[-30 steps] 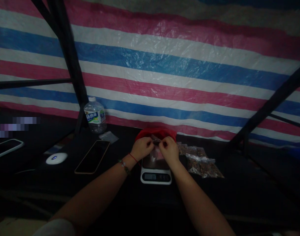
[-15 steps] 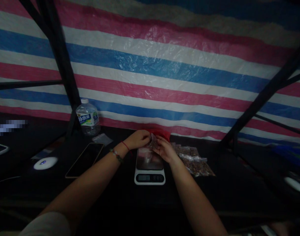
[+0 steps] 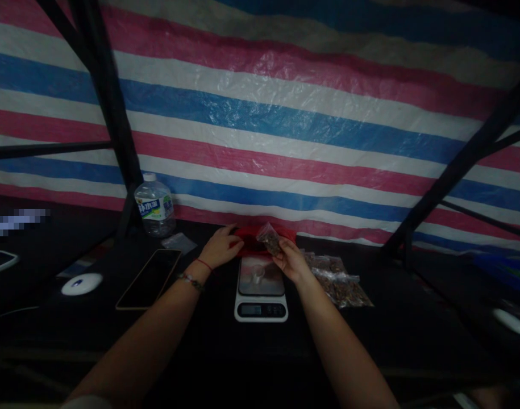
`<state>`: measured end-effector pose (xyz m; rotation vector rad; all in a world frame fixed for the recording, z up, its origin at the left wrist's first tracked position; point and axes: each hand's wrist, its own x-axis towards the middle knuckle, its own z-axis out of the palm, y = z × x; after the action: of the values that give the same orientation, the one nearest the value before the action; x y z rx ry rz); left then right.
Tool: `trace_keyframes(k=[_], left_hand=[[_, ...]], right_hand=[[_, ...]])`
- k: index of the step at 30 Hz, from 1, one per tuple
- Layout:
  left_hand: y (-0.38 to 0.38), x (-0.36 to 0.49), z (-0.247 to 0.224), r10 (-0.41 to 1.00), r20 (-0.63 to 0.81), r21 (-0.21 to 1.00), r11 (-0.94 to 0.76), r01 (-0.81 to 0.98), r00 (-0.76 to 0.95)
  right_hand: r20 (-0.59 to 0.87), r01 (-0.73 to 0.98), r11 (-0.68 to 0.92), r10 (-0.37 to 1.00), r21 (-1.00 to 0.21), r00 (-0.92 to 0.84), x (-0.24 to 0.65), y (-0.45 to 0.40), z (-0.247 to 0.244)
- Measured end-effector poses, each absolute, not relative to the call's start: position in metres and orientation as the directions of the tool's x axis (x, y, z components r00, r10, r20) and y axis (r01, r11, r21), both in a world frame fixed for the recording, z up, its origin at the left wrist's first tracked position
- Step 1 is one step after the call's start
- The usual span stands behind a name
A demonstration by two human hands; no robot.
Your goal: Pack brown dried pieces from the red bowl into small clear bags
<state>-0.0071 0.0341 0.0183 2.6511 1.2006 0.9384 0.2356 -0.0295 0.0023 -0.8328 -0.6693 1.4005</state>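
My right hand (image 3: 290,260) pinches a small clear zip bag (image 3: 269,241) with brown bits in its lower part, held tilted above the far edge of a kitchen scale (image 3: 262,300). On the scale's plate stands a small clear object (image 3: 257,275), too dim to name. My left hand (image 3: 220,248) is at the left edge of a red plastic bag (image 3: 250,241) behind the scale, thumb and fingers closed on its rim. Several filled zip bags (image 3: 338,287) of brown pieces lie to the right of the scale.
A dark phone (image 3: 149,279) lies left of the scale, with a flat clear bag (image 3: 178,242) behind it. Farther left are a large clear bottle (image 3: 155,207) and a white rounded device (image 3: 81,284). Striped sheeting (image 3: 260,130) hangs behind the black table, between dark metal posts (image 3: 115,113).
My left hand has let go of the small zip bag and moved left to the red bag's edge. My right hand keeps the zip bag, now more exposed.
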Motion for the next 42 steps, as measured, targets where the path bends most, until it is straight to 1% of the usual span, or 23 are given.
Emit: trace_keyframes(k=[2,4,7,9,10,11,12,13,14,15,16,17,19,22,24,26,29,33,35,37,42], left_hand=[[0.038,-0.009,0.012,0.753,0.429,0.381,-0.652,0.656,0.499],[0.044,-0.006,0.007,0.774,0.394,0.442,-0.633,0.636,0.496],[0.053,0.003,0.002,0.795,0.413,0.538,-0.606,0.586,0.444],[0.056,0.008,0.002,0.838,0.428,0.621,-0.546,0.563,0.340],[0.057,0.010,0.002,0.860,0.427,0.665,-0.509,0.547,0.281],[0.057,0.012,0.004,0.877,0.421,0.708,-0.477,0.520,0.231],[0.056,0.013,0.005,0.891,0.410,0.751,-0.450,0.483,0.194],[0.055,0.014,0.006,0.904,0.393,0.791,-0.427,0.439,0.171],[0.053,0.014,0.007,0.915,0.371,0.826,-0.403,0.395,0.158],[0.052,0.014,0.008,0.925,0.349,0.855,-0.379,0.354,0.149],[0.051,0.015,0.007,0.935,0.327,0.877,-0.355,0.322,0.139],[0.050,0.015,0.007,0.943,0.306,0.895,-0.331,0.299,0.128],[0.049,0.015,0.004,0.957,0.270,0.920,-0.288,0.266,0.106],[0.051,0.015,-0.003,0.964,0.250,0.927,-0.266,0.263,0.093],[0.054,0.013,-0.006,0.950,0.295,0.896,-0.313,0.314,0.105],[0.058,0.009,-0.009,0.928,0.347,0.853,-0.374,0.364,0.138],[0.062,0.004,-0.012,0.914,0.360,0.835,-0.406,0.373,0.188],[0.062,0.002,-0.012,0.910,0.385,0.826,-0.415,0.382,0.157],[0.060,0.003,-0.012,0.903,0.408,0.816,-0.426,0.389,0.133],[0.058,0.004,-0.012,0.903,0.412,0.823,-0.426,0.375,0.120],[0.059,0.005,-0.015,0.920,0.365,0.868,-0.391,0.305,0.139]], right_hand=[[-0.039,-0.531,0.019,0.994,-0.847,0.099,0.237,-0.028,0.000],[-0.004,-0.488,0.049,0.994,-0.871,0.108,0.238,-0.026,-0.001],[0.033,-0.426,0.087,0.991,-0.901,0.133,0.240,-0.019,-0.002],[0.064,-0.364,0.119,0.985,-0.924,0.160,0.241,-0.011,0.000],[0.092,-0.304,0.142,0.981,-0.942,0.172,0.242,-0.007,0.002],[0.136,-0.207,0.174,0.973,-0.963,0.185,0.243,-0.001,0.005],[0.198,-0.067,0.214,0.961,-0.974,0.190,0.245,0.004,0.009],[0.273,0.110,0.257,0.946,-0.960,0.174,0.246,0.009,0.013],[0.345,0.305,0.293,0.929,-0.906,0.132,0.248,0.014,0.019],[0.398,0.489,0.317,0.915,-0.813,0.069,0.249,0.018,0.025],[0.424,0.637,0.326,0.906,-0.698,0.001,0.249,0.021,0.032],[0.427,0.744,0.324,0.902,-0.585,-0.057,0.249,0.024,0.038],[0.416,0.857,0.299,0.902,-0.419,-0.111,0.246,0.028,0.051],[0.385,0.911,0.297,0.906,-0.287,-0.174,0.238,0.031,0.063],[0.344,0.912,0.323,0.911,-0.254,-0.227,0.234,0.032,0.066],[0.333,0.907,0.327,0.914,-0.265,-0.232,0.231,0.033,0.067],[0.360,0.912,0.311,0.911,-0.269,-0.204,0.225,0.032,0.067],[0.475,0.905,0.322,0.865,-0.277,-0.162,0.216,0.029,0.065],[0.489,0.905,0.316,0.860,-0.286,-0.146,0.212,0.027,0.063],[0.493,0.906,0.308,0.860,-0.290,-0.134,0.210,0.025,0.062],[0.508,0.908,0.308,0.852,-0.284,-0.130,0.209,0.021,0.062]])
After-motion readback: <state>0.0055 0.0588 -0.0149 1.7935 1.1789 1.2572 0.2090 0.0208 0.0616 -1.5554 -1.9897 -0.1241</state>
